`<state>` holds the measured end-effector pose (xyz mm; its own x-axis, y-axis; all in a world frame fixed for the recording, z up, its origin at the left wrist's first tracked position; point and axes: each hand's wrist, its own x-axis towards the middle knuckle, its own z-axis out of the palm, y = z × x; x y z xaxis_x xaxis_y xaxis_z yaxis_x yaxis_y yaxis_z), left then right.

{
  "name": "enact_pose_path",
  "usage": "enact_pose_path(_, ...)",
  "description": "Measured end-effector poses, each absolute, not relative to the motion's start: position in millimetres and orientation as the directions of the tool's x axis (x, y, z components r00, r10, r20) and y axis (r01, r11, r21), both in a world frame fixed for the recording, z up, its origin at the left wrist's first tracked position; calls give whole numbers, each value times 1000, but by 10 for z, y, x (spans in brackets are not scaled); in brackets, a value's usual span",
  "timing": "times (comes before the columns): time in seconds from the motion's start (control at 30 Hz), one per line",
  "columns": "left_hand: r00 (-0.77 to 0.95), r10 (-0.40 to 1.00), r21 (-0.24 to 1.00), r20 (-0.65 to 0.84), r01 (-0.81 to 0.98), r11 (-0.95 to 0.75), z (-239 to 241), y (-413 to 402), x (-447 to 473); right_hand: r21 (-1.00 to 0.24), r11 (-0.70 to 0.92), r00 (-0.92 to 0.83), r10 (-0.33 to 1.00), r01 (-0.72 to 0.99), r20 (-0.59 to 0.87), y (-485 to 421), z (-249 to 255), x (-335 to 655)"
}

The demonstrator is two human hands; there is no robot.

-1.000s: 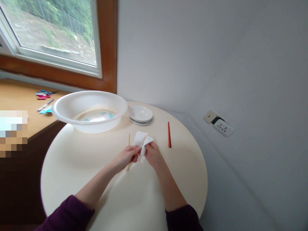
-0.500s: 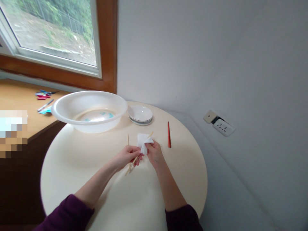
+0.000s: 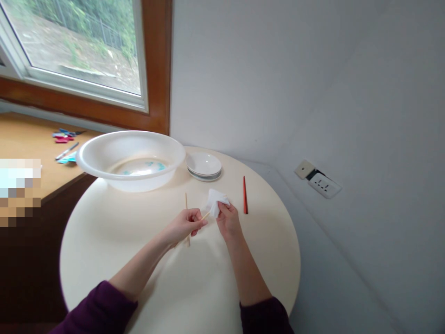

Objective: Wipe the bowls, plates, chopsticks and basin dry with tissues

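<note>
My left hand [image 3: 186, 225] is closed on a pair of pale wooden chopsticks [image 3: 187, 208] over the round cream table [image 3: 139, 260]. One stick points away toward the basin, the other angles right into a white cloth [image 3: 215, 202]. My right hand [image 3: 227, 220] is closed on that crumpled cloth, which is wrapped round the far part of the angled stick. A red chopstick [image 3: 244, 195] lies on the table just right of my right hand.
A large white plastic basin [image 3: 130, 157] with a little water stands at the table's back left. Stacked white dishes [image 3: 204, 165] sit beside it. Pens and small items [image 3: 64, 139] lie on the wooden sill. A wall socket [image 3: 323, 184] is at the right.
The cloth in my right hand has slid along the angled chopstick toward its far tip and bunched up more. The view has shifted slightly.
</note>
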<state>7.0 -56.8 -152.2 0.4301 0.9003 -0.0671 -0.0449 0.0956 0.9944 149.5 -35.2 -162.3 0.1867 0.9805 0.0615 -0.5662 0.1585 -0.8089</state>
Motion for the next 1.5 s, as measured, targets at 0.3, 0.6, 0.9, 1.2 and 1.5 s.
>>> enact_pose_path(0.3,462,882,991,-91,-46,126,-1500,-582,73,-793,170,261,965,-585,15,-308,-1657,1571)
enact_pose_path(0.6,535,827,978,-176,1,207,-1469,-599,56,-794,185,257,966,-579,37,-285,-1673,1673)
enact_pose_path(0.9,449,884,991,-128,84,101,-1488,-572,62,-851,251,390,919,-461,59,-265,-1677,1648)
enact_pose_path(1.2,424,900,990,-100,131,48,-1409,-604,62,-931,331,592,785,-154,181,-238,-1728,1750)
enact_pose_path(1.5,443,894,878,-63,-401,261,-1375,-607,17,-931,364,703,666,-17,247,-200,-1733,1889)
